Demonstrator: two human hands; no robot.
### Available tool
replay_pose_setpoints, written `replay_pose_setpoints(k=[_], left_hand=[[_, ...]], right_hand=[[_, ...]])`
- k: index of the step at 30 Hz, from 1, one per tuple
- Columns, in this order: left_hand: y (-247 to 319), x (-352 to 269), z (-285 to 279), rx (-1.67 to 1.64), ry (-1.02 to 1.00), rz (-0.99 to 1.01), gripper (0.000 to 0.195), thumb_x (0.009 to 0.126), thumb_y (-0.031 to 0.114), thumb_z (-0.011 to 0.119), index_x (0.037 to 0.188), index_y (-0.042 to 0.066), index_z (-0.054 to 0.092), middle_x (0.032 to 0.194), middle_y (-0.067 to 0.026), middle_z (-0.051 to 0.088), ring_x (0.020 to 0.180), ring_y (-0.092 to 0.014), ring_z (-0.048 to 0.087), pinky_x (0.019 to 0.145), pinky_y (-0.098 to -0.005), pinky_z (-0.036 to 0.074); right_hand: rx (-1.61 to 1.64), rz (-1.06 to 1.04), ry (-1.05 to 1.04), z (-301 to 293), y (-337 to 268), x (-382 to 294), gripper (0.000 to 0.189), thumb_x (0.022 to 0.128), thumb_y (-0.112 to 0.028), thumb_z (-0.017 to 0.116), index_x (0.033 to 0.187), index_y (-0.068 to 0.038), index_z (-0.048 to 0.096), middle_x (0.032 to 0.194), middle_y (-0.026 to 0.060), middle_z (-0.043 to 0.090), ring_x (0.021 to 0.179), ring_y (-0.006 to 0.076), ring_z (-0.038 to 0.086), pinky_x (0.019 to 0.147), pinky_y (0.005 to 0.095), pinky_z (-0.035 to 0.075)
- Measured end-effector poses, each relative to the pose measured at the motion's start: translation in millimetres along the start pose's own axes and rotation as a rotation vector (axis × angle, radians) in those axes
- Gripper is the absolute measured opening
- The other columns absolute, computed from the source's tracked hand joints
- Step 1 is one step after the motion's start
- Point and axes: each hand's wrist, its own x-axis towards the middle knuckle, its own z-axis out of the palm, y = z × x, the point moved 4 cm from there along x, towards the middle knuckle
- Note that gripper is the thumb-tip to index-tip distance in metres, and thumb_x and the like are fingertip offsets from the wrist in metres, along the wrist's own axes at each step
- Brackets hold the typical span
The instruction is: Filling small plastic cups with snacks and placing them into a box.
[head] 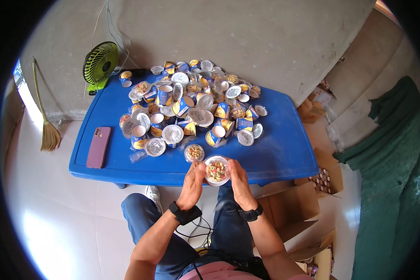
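Observation:
Between my two hands is a round cup (217, 170) with a clear lid, multicoloured cereal rings showing through its top. My left hand (192, 183) grips its left side and my right hand (240, 182) its right side, over the front edge of the blue plastic table (266, 159). Just beyond my left fingertips, a second lidded tub of cereal (194, 153) rests on the tabletop. Behind it spreads a heap of blue-and-yellow paper cups (182, 106), clear-lidded cereal tubs (238, 112) and white-rimmed lids or packs (172, 134), many partly hidden by one another.
A pink phone (98, 147) lies at the table's left. A green fan (101, 63) stands at the back left corner. A broom (50, 134) leans against the wall. Open cardboard boxes (290, 206) sit on the floor at right, near a green cloth (388, 175). Black cables (204, 229) hang between my legs.

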Motion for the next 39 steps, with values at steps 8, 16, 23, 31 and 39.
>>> replay_pose_setpoints(k=[8,16,23,31,39], left_hand=[[-4.5,10.5,9.2,-0.498,-0.067,-0.366,0.056,0.1,0.047,0.034,0.128,0.001,0.045,0.116,-0.0133,0.059,0.096,-0.022,0.064,0.084,-0.0348,0.054],[-6.6,20.8,2.5,-0.117,0.04,-0.297,0.053,0.096,0.04,0.05,0.128,-0.002,0.05,0.103,-0.0145,0.063,0.084,-0.02,0.066,0.068,-0.0297,0.057],[-14.5,20.5,-7.2,-0.057,0.264,-0.283,0.052,0.096,0.036,0.051,0.126,-0.006,0.049,0.115,-0.0166,0.056,0.081,-0.022,0.067,0.061,-0.0295,0.058],[-18.2,8.6,-19.6,-0.107,0.228,-0.215,0.043,0.096,0.026,0.053,0.127,-0.004,0.048,0.106,-0.0124,0.061,0.079,-0.019,0.065,0.068,-0.0293,0.056],[4.8,-0.7,-42.9,-0.023,0.294,-0.164,0.034,0.095,0.022,0.056,0.119,-0.002,0.055,0.106,-0.0113,0.062,0.08,-0.015,0.064,0.067,-0.0271,0.053]], right_hand=[[-0.008,0.278,0.144,6.1,21.5,16.4,0.044,0.097,-0.047,0.043,0.095,-0.007,0.062,0.078,-0.0008,0.058,0.062,0.0063,0.05,0.049,0.0213,0.038],[0.169,0.193,0.061,-6.9,37.3,26.6,0.029,0.1,-0.028,0.045,0.094,-0.004,0.061,0.072,-0.0014,0.056,0.054,0.005,0.05,0.044,0.0192,0.04],[0.33,0.226,0.119,6.1,15.8,19.5,0.029,0.098,-0.027,0.05,0.106,0.0,0.058,0.087,0.0039,0.06,0.056,0.0085,0.054,0.047,0.019,0.046],[-0.096,0.381,-0.248,4.6,38.2,-44.9,0.02,0.093,-0.015,0.051,0.083,-0.001,0.063,0.065,0.0008,0.058,0.049,0.0056,0.051,0.041,0.0193,0.039],[-0.221,0.702,-0.586,50.6,242.5,-41.8,0.019,0.087,-0.018,0.055,0.081,0.0,0.061,0.069,0.0054,0.061,0.056,0.0101,0.06,0.046,0.023,0.046]])
